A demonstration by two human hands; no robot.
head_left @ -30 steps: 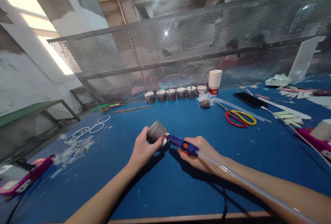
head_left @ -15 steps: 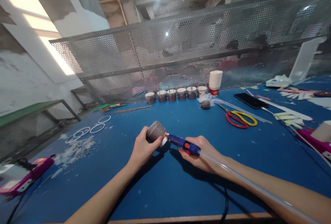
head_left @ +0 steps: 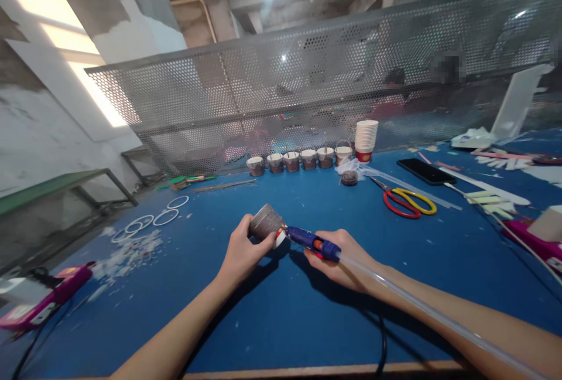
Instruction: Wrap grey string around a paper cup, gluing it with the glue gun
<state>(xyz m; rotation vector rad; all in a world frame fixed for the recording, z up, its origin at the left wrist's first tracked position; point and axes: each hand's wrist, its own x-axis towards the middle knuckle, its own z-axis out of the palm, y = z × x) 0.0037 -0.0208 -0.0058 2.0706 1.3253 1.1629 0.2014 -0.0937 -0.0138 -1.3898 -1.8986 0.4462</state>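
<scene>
My left hand [head_left: 246,251] is wrapped round a small paper cup [head_left: 264,222] tilted on its side, its wall wound with grey-brown cord. A bit of white and red cup surface shows at the end nearer my right hand. In my right hand [head_left: 338,257] is a blue hot glue gun [head_left: 311,241], its nozzle at the cup's edge beside my left thumb. A long clear glue stick [head_left: 408,298] sticks out of the gun's rear and runs back over my right forearm. Whether glue is coming out is too small to tell.
Several cord-wrapped cups [head_left: 291,161] line the back, beside a stack of paper cups [head_left: 366,140] and a ball of cord [head_left: 349,177]. Scissors [head_left: 408,201] and a phone [head_left: 427,171] lie right. White rings [head_left: 165,217], glue scraps [head_left: 134,254] and a magenta power strip [head_left: 65,292] lie left.
Almost nothing differs. The cup has turned very slightly in my left hand, and the glue gun's nozzle stays at its edge.
</scene>
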